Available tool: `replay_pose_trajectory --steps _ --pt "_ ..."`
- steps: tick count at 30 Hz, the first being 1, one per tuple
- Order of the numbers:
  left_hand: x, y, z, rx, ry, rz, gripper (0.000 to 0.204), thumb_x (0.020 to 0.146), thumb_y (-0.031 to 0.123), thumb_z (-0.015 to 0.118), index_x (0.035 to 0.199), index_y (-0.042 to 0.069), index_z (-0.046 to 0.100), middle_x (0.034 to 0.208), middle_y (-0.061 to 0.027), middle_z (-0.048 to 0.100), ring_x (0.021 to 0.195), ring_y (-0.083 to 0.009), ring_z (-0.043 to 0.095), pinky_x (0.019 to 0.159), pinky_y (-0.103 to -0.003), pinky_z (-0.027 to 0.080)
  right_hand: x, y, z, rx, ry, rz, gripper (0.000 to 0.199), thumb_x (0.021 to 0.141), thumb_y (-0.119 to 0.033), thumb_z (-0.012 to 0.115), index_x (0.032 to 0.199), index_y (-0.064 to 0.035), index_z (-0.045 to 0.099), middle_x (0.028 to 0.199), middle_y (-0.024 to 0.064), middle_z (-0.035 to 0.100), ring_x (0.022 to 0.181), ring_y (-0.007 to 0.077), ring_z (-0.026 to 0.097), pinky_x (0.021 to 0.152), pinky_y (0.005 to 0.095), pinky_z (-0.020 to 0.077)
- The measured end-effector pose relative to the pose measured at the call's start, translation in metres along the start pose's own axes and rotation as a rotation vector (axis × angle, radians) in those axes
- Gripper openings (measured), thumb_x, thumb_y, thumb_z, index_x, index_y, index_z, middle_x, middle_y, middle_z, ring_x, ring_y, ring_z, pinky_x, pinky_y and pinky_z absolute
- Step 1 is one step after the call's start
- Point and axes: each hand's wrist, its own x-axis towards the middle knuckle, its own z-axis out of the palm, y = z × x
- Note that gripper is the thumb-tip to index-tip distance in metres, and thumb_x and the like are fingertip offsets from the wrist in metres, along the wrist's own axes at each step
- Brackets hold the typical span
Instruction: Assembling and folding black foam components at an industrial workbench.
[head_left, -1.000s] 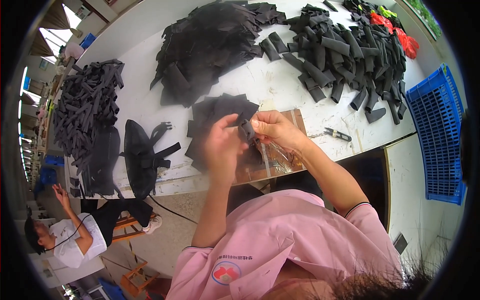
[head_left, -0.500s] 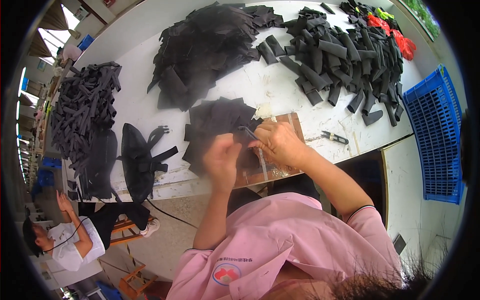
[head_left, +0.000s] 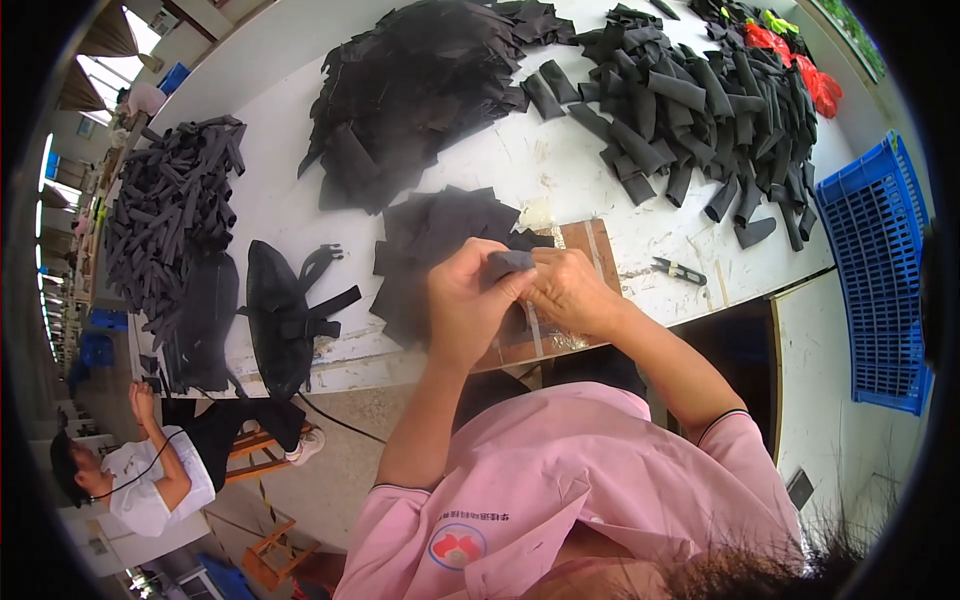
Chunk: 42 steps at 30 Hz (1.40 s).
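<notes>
A small black fabric piece (head_left: 511,263) is pinched between my hands, its folded or rolled end sticking up between them. My left hand (head_left: 465,300) grips it with thumb and fingers. My right hand (head_left: 572,288) closes on it from the other side, the fingertips partly hidden. Beneath and beyond my hands lies a small stack of flat black fabric pieces (head_left: 425,235). A brown board (head_left: 597,250) with clear tape on it lies under my right hand. To the right, a pair of thread snips (head_left: 680,270) rests on the white table (head_left: 480,170).
A big heap of flat black fabric (head_left: 400,90) lies at the back, rolled black tubes (head_left: 690,110) at the right, narrow pieces (head_left: 175,200) at the left. A black strapped pouch (head_left: 275,320) is nearer. A blue crate (head_left: 880,280) stands right; a seated person (head_left: 160,470) is left.
My left hand has moved up and right to meet my right hand and now grips the fabric piece too. The piece has turned, its end now showing between both hands.
</notes>
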Motion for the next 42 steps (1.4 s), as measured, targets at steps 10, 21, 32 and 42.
replay_pose_trajectory --steps 10,21,32,42 --pt "-0.004 0.009 0.004 -0.321 -0.039 0.063 0.026 0.08 -0.006 0.059 0.106 -0.003 0.057 0.096 -0.0158 0.062 0.091 -0.0167 0.058 0.082 -0.029 0.046 0.001 0.01 0.0 -0.009 -0.105 0.066 0.025 0.084 -0.027 0.058 0.077 -0.0035 0.056 0.07 0.0115 0.057 0.07 0.0328 0.056 0.057 0.0425 0.0433" --pt "-0.003 0.017 -0.003 -0.296 -0.035 0.031 0.026 0.081 0.0 0.062 0.107 -0.003 0.058 0.094 -0.0156 0.064 0.086 -0.0189 0.061 0.083 -0.031 0.047 0.003 -0.009 -0.012 -0.057 -0.021 0.055 0.021 0.083 -0.025 0.061 0.083 -0.0039 0.057 0.07 0.0126 0.057 0.071 0.0331 0.056 0.059 0.0428 0.0435" --pt "-0.003 0.019 -0.006 -0.345 0.123 0.205 0.015 0.084 -0.004 0.053 0.097 -0.005 0.06 0.096 -0.0155 0.063 0.088 -0.0187 0.06 0.082 -0.029 0.046 0.011 -0.022 -0.022 -0.167 -0.039 0.033 0.026 0.082 -0.028 0.061 0.077 -0.0033 0.055 0.071 0.012 0.058 0.07 0.0312 0.057 0.058 0.0409 0.0434" --pt "-0.009 0.02 -0.019 -0.329 0.229 0.137 0.012 0.087 0.008 0.059 0.094 -0.001 0.062 0.097 -0.013 0.063 0.089 -0.0165 0.057 0.084 -0.029 0.042 0.011 -0.013 -0.006 -0.178 -0.04 0.035 0.03 0.082 -0.032 0.06 0.07 -0.0052 0.055 0.062 0.0092 0.055 0.066 0.0298 0.057 0.057 0.04 0.0437"
